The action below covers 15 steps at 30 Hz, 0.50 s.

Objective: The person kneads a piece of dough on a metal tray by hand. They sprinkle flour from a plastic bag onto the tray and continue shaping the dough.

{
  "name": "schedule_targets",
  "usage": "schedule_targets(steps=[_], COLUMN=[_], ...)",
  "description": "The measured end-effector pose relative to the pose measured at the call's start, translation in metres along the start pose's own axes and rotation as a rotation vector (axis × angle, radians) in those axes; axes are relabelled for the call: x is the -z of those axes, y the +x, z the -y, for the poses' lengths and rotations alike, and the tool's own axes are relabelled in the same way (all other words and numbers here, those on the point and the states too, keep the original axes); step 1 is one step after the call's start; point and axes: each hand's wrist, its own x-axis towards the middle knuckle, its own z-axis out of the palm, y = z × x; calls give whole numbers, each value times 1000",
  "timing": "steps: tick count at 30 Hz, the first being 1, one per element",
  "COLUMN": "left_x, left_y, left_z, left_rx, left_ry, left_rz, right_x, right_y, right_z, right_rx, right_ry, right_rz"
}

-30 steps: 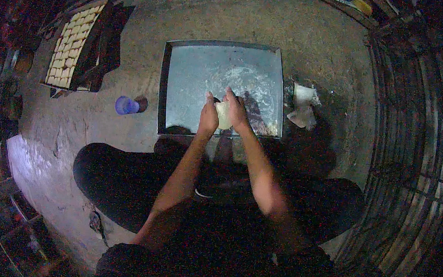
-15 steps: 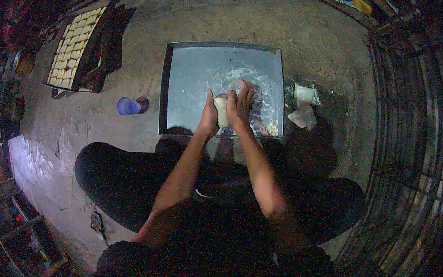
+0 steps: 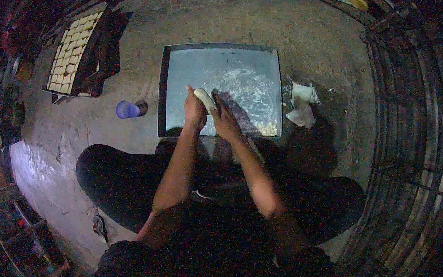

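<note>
A pale, elongated piece of dough (image 3: pixel 205 99) is held between my hands, just above the near middle of a shallow metal tray (image 3: pixel 188 59). My left hand (image 3: pixel 195 113) grips it from the left, with the thumb side pointing up the tray. My right hand (image 3: pixel 226 123) presses against its lower right end, its fingers partly in shadow. The dough tilts, its top end leaning left. White flour is smeared over the tray's right half, and a small heap of crumbly flour (image 3: pixel 268 129) sits in its near right corner.
Left of the tray stands a blue cup (image 3: pixel 128 109). Farther left, a box (image 3: pixel 72 56) holds rows of pale dough pieces. An opened white packet (image 3: pixel 302 97) lies to the right on the concrete floor. Wooden slats (image 3: pixel 407 153) border the right side. My crossed legs are close to the tray.
Both hands have shifted left with the dough. It was nearly upright between the palms and now leans left, its top end exposed. The right hand's fingers have come down from the floured area.
</note>
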Motion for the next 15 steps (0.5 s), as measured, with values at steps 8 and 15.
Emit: schedule_targets(steps=[8, 15], left_x=[-27, -39], left_y=[-17, -28], left_z=[-7, -15], left_rx=[-151, -442], left_ry=[280, 725], left_rz=[-199, -185], right_x=[0, -16], right_y=[21, 17], right_z=[5, 31], right_rx=[-202, -239], right_ry=[133, 185], right_rz=[-178, -317])
